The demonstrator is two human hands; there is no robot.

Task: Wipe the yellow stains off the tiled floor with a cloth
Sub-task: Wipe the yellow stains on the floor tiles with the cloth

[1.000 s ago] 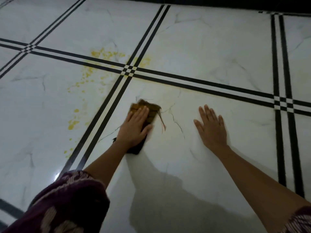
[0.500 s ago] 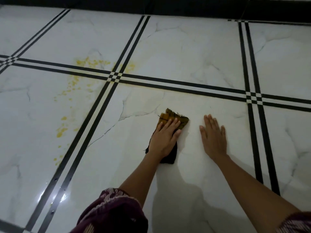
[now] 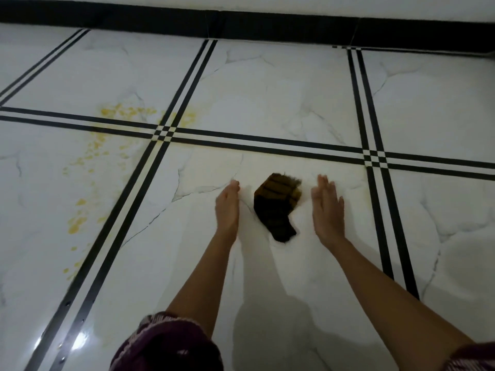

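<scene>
A folded dark brown and yellow cloth [image 3: 277, 204] lies loose on the white marble-look tiled floor [image 3: 267, 108], between my two hands. My left hand [image 3: 227, 206] rests just left of it, fingers straight, holding nothing. My right hand [image 3: 328, 207] lies flat on the floor just right of it, also holding nothing. Yellow stains [image 3: 88, 159] spatter the tile to the far left, with more yellow stains [image 3: 128, 112] above the horizontal black line, near the line crossing.
Double black lines [image 3: 128, 199] divide the tiles into a grid. A black skirting band [image 3: 241, 24] runs along the wall at the top. My patterned maroon sleeve [image 3: 168, 344] fills the lower middle.
My left hand wiped the cloth rightward across the tile, then let go of it and moved to its left. My right hand stayed flat on the floor.
</scene>
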